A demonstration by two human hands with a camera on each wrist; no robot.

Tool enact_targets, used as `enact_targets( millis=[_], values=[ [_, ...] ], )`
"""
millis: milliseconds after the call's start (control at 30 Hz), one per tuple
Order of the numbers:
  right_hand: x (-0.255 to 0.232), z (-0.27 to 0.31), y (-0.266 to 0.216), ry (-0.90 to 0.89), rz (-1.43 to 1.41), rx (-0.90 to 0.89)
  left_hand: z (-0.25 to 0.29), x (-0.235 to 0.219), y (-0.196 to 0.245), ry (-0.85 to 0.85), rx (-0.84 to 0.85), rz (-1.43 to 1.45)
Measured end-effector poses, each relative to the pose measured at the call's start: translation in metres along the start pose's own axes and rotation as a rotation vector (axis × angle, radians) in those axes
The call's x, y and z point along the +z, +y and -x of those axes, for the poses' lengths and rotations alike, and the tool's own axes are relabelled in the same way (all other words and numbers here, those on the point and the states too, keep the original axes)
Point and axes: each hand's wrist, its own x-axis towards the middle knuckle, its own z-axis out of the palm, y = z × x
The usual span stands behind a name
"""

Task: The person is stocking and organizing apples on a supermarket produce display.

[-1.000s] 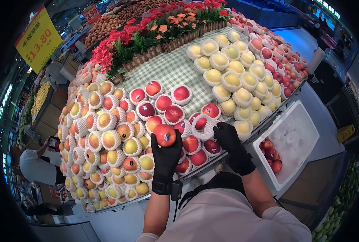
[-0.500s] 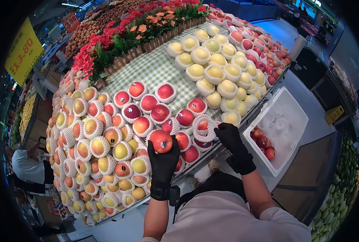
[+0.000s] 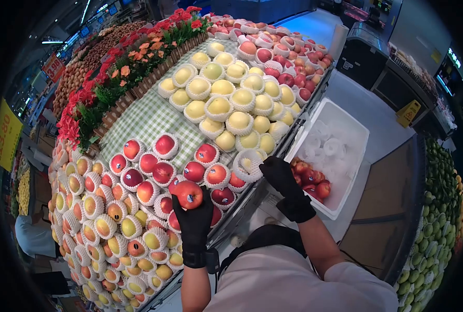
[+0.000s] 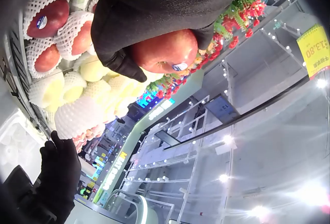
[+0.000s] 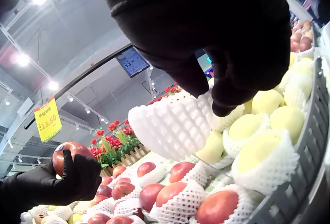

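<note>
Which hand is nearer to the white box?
Right. In the head view, the right hand is just left of the white box; the left hand, holding a red apple, is farther left.

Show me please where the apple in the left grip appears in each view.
Head: the apple is slightly left of centre, lower half.
Left wrist: apple upper middle, partly covered.
Right wrist: apple left side, lower half.
Shared landmark: the yellow 13.80 sign.

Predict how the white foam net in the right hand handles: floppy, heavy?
White foam net is probably very light: the right hand pinches just its edge. Likely squashy yet springy: its mesh wall holds an open cup shape.
</note>
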Motion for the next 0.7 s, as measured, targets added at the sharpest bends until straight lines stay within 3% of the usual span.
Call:
enact_targets(
  millis=[33, 133, 200, 267, 300, 333, 367, 400, 433, 533, 700],
  values=[
    [-0.008, -0.003, 0.010, 0.019, 0.001, 0.005, -0.001, 0.004, 0.000, -0.074, 0.172, -0.450],
    [-0.035, -0.006, 0.035, 0.037, -0.027, 0.090, -0.006, 0.031, 0.009, -0.086, 0.265, -0.369],
    [-0.054, -0.008, 0.048, 0.010, -0.079, 0.190, -0.011, 0.026, 0.045, -0.041, 0.609, -0.951],
    [-0.064, -0.008, 0.067, 0.097, -0.024, 0.118, -0.013, 0.040, 0.069, -0.053, 0.141, -0.133],
    [-0.069, -0.007, 0.076, 0.140, -0.003, 0.109, -0.015, 0.043, 0.079, -0.056, 0.146, -0.101],
    [-0.074, -0.006, 0.082, 0.182, 0.020, 0.100, -0.018, 0.045, 0.078, -0.224, 0.347, -0.591],
    [-0.079, -0.004, 0.090, 0.184, -0.006, 0.130, -0.020, 0.048, 0.076, -0.175, 0.749, -1.447],
    [-0.084, -0.002, 0.098, 0.187, -0.031, 0.159, -0.023, 0.050, 0.075, -0.042, 1.142, -1.819],
    [-0.088, 0.000, 0.106, 0.189, -0.055, 0.187, -0.027, 0.054, 0.081, 0.040, 1.249, -2.009],
    [-0.098, 0.001, 0.130, 0.255, -0.012, 0.198, -0.032, 0.067, 0.107, 0.362, 1.314, -2.382],
    [-0.126, 0.006, 0.158, 0.277, -0.343, 0.465, -0.029, 0.105, 0.100, 0.323, 1.375, -2.512]
  ],
)
